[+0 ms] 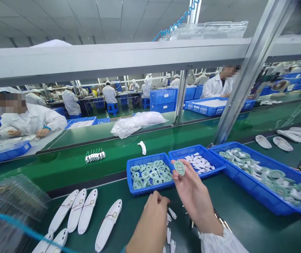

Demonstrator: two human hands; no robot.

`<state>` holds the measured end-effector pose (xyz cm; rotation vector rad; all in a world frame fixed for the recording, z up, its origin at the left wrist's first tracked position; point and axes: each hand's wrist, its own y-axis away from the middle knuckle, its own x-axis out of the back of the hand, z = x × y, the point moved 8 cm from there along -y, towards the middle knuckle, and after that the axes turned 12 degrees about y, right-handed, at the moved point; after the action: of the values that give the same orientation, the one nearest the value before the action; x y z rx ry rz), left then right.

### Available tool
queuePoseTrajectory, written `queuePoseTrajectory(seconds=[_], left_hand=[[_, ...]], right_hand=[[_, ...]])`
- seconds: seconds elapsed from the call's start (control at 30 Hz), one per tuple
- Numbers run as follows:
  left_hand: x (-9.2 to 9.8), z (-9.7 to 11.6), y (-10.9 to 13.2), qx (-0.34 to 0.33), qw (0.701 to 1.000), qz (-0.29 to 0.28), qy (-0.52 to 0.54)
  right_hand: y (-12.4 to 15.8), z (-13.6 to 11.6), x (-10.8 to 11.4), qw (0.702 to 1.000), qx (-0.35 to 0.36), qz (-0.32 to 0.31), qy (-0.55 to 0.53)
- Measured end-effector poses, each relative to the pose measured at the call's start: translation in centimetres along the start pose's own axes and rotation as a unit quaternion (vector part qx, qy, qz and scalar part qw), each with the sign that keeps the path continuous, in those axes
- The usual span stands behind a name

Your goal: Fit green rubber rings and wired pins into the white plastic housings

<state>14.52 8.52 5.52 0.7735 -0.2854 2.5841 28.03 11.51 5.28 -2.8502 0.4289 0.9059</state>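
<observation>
Head view: the right hand grips a pale green ring between thumb and fingertips, above the meeting edges of two blue trays. The left hand is closed, fingers curled; any held item is hidden. It sits just beside small white plastic parts on the green workbench, near white elongated housings. One blue tray holds similar green rings; the other blue tray holds white pieces.

Distant workbenches seemingly fill a white-ceilinged hall.
</observation>
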Motion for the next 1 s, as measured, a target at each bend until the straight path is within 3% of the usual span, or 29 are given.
queuePoseTrajectory(seconds=[0.07,0.2,0.3,0.43,0.73,0.83,1.0], left_hand=[[2.6,0.4,1.5,-0.017,0.998,0.001,0.058],[9.6,-0.3,3.6,-0.028,0.958,0.151,0.242],[12.0,-1.2,4.6,-0.046,0.926,0.224,0.299],[11.5,-2.6,5.4,-0.034,0.927,0.231,0.294],[10.3,-4.2,6.3,-0.013,0.942,0.229,0.245],[10.1,-4.9,5.8,0.022,0.949,0.204,0.24],[8.6,-6.4,5.8,0.088,0.917,0.117,0.372]], right_hand=[[0.3,0.4,-0.5,1.0,-0.013,-0.015,-0.01],[2.2,3.5,-3.0,0.995,-0.069,-0.073,-0.014],[4.7,6.7,-5.7,0.983,-0.126,-0.133,-0.008],[7.2,9.4,-7.6,0.97,-0.17,-0.175,-0.013],[7.0,10.6,-7.2,0.967,-0.147,-0.193,0.076],[6.9,11.1,-6.8,0.966,-0.145,-0.193,0.09],[6.6,11.1,-6.3,0.969,-0.121,-0.177,0.121]])
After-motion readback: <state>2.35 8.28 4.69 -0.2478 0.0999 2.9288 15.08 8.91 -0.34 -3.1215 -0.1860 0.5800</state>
